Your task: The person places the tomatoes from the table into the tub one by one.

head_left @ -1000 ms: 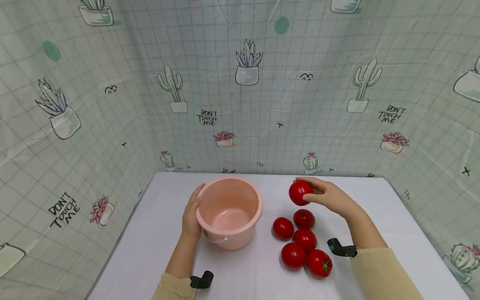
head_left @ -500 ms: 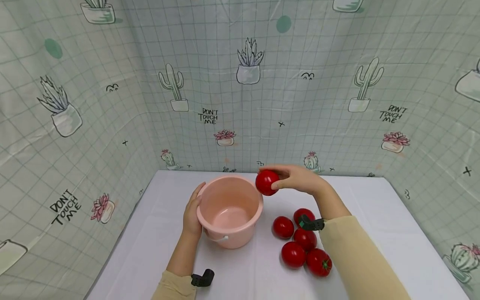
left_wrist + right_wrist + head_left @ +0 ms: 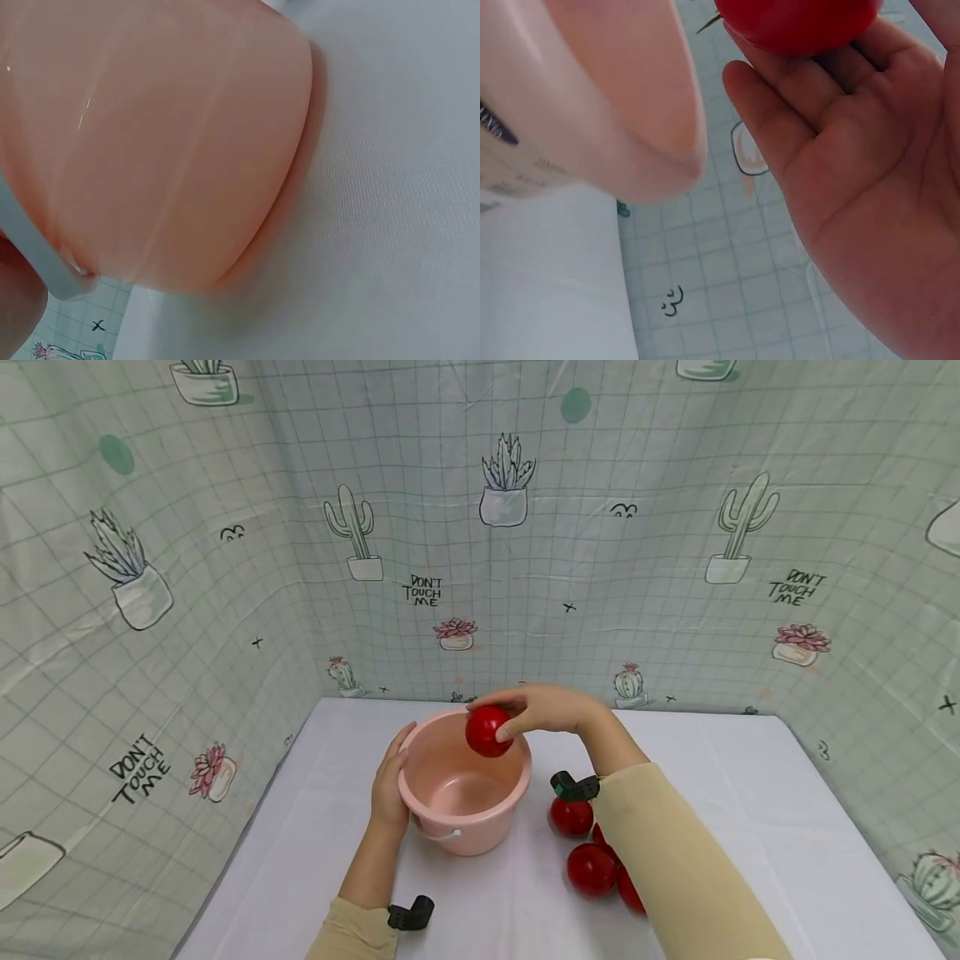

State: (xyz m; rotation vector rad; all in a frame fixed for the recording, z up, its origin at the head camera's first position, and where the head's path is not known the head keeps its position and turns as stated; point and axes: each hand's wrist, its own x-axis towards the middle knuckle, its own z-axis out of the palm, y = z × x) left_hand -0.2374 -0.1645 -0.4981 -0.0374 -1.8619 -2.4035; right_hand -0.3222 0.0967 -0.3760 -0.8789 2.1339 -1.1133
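Note:
A pink plastic bucket stands upright on the white tabletop, and no tomato shows on its visible floor. At its left side my left hand grips the wall, fingers along the rim. The bucket's side fills much of the left wrist view, with its pale handle at the edge. Over the far right part of the bucket's opening, my right hand holds a red tomato between thumb and fingers. In the right wrist view this tomato is beside the bucket's rim.
Several more red tomatoes lie in a cluster right of the bucket, partly hidden under the right sleeve. A patterned cloth with cactus drawings rises behind and beside the table. Each wrist wears a black camera.
My right hand has carried the tomato leftward from above the cluster to over the bucket's opening. The right forearm now covers part of the cluster. My left hand and the bucket have stayed put.

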